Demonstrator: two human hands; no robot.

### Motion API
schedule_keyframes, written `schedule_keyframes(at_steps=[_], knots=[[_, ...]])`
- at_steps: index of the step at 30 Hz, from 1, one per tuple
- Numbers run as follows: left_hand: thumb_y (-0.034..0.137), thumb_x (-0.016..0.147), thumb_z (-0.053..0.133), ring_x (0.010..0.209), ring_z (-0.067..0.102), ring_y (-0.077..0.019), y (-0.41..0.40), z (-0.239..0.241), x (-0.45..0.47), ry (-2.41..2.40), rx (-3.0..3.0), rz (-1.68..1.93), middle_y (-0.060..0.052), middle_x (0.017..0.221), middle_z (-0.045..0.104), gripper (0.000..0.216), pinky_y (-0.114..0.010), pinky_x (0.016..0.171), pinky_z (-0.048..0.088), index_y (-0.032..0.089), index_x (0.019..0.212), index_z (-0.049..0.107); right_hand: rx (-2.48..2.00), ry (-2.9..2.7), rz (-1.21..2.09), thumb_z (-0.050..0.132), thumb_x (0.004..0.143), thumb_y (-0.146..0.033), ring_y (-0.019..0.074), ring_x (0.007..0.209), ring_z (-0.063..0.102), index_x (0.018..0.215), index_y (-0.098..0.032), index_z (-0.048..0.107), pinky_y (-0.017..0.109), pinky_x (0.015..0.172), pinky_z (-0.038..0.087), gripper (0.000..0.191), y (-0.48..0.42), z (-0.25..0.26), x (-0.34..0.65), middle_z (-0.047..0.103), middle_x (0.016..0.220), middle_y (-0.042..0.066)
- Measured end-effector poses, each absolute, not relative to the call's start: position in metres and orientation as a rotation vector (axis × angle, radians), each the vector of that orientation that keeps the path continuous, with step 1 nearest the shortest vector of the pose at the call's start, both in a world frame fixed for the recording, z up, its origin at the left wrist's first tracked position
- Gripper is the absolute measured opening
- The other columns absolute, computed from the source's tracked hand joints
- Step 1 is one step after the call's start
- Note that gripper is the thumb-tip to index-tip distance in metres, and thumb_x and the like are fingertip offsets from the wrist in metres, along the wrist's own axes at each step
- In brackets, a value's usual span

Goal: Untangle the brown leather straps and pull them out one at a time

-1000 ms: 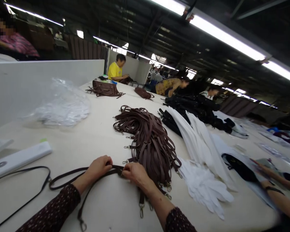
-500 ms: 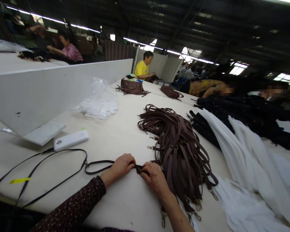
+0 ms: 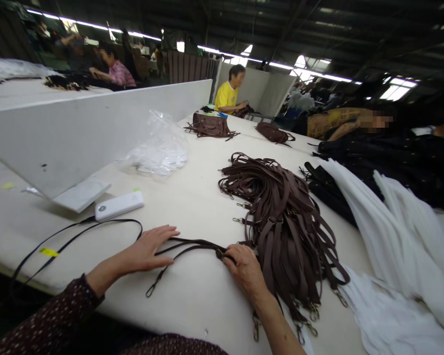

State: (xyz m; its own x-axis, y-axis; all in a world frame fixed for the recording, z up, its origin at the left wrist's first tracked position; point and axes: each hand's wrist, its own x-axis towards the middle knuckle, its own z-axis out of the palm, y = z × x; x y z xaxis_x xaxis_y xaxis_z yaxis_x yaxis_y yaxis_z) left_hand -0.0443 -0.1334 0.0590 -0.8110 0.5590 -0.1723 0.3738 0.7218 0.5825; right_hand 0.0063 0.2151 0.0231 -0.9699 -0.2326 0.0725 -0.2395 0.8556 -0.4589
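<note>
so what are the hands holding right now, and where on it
The right hand pinches the brown strap at its buckle. The left hand lies flat and open on the strap's looped part, pressing rather than gripping.

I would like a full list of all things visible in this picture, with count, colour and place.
single strap: one, dark brown, table front, under both hands
strap pile: many, brown, table centre
table: one, cream
white box: one, left
black cord: one, front left
plastic bag: one, clear, by the divider
divider: one, white, left
handbags: two, brown, far end
white cloth: several, right
co-workers: several, background
left hand: flat on strap
right hand: pinching strap
</note>
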Motion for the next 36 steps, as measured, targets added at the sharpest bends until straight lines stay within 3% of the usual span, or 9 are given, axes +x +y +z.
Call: schedule_keyframes(at_steps=[2,6,10,12,18,25,31,34,36], knots=[[0.051,0.085,0.063,0.149,0.023,-0.0264,-0.126,0.043,-0.026,2.695,0.778,0.640,-0.002,0.160,0.031,0.061,-0.055,0.121,0.019,0.035,0.140,0.043,0.381,-3.006,0.776,0.064,0.089,-0.023,0.0206,0.102,0.059,0.087,-0.021,0.065,0.040,0.099,0.036,0.003,0.216,0.024,0.008,0.069,0.100,0.002],[0.038,0.087,0.058,0.151,0.016,-0.0243,-0.124,0.028,-0.008,2.876,0.803,0.553,-0.001,0.161,0.029,0.030,-0.057,0.121,0.017,0.031,0.116,0.054,0.375,-2.996,0.832,0.066,0.087,-0.021,0.0205,0.104,0.059,0.086,-0.022,0.066,0.041,0.101,0.035,0.002,0.218,0.025,0.012,0.069,0.103,0.001],[0.030,0.088,0.053,0.151,0.015,-0.0245,-0.131,0.025,-0.006,2.941,0.824,0.477,0.002,0.159,0.032,0.007,-0.058,0.119,0.019,0.027,0.093,0.057,0.405,-2.988,0.835,0.065,0.088,-0.022,0.0200,0.103,0.059,0.087,-0.022,0.067,0.043,0.104,0.032,0.003,0.221,0.026,0.015,0.069,0.100,0.001],[0.027,0.089,0.050,0.150,0.019,-0.0237,-0.135,0.022,-0.007,2.957,0.839,0.453,0.002,0.157,0.037,0.007,-0.057,0.118,0.021,0.026,0.087,0.057,0.432,-2.982,0.824,0.066,0.087,-0.022,0.0201,0.104,0.058,0.088,-0.023,0.067,0.044,0.107,0.030,0.001,0.224,0.027,0.016,0.069,0.099,0.001],[0.033,0.092,0.049,0.133,0.045,-0.0203,-0.152,0.014,-0.013,2.935,0.833,0.465,0.004,0.144,0.052,0.012,-0.052,0.113,0.029,0.029,0.088,0.059,0.507,-2.976,0.779,0.075,0.080,-0.021,0.0191,0.106,0.057,0.085,-0.022,0.063,0.046,0.113,0.024,0.013,0.236,0.027,0.024,0.068,0.097,-0.002],[0.042,0.094,0.051,0.124,0.050,-0.0211,-0.165,0.008,-0.017,2.888,0.823,0.561,0.004,0.131,0.059,0.015,-0.045,0.105,0.036,0.030,0.091,0.059,0.510,-2.970,0.738,0.075,0.081,-0.024,0.0186,0.101,0.058,0.084,-0.022,0.062,0.046,0.113,0.028,0.013,0.243,0.027,0.031,0.067,0.093,-0.001],[0.042,0.098,0.046,0.110,0.057,-0.0187,-0.164,0.013,-0.015,2.884,0.894,0.576,0.002,0.115,0.064,0.018,-0.042,0.101,0.040,0.028,0.095,0.056,0.472,-2.927,0.759,0.072,0.083,-0.017,0.0200,0.099,0.061,0.117,-0.024,0.062,0.047,0.111,0.033,0.036,0.244,0.019,0.034,0.071,0.100,0.002],[0.039,0.097,0.048,0.121,0.054,-0.0198,-0.165,0.014,-0.015,2.882,0.867,0.624,0.003,0.124,0.062,0.014,-0.042,0.106,0.039,0.030,0.096,0.058,0.540,-2.949,0.701,0.066,0.088,-0.021,0.0208,0.095,0.059,0.102,-0.024,0.066,0.046,0.104,0.037,0.014,0.243,0.019,0.033,0.069,0.092,0.002],[0.039,0.094,0.051,0.129,0.049,-0.0202,-0.171,0.017,-0.016,2.852,0.779,0.736,0.004,0.137,0.057,0.019,-0.041,0.111,0.038,0.033,0.111,0.057,0.539,-2.970,0.681,0.063,0.090,-0.023,0.0211,0.093,0.058,0.096,-0.024,0.067,0.043,0.097,0.040,0.007,0.242,0.020,0.033,0.067,0.088,0.002]])
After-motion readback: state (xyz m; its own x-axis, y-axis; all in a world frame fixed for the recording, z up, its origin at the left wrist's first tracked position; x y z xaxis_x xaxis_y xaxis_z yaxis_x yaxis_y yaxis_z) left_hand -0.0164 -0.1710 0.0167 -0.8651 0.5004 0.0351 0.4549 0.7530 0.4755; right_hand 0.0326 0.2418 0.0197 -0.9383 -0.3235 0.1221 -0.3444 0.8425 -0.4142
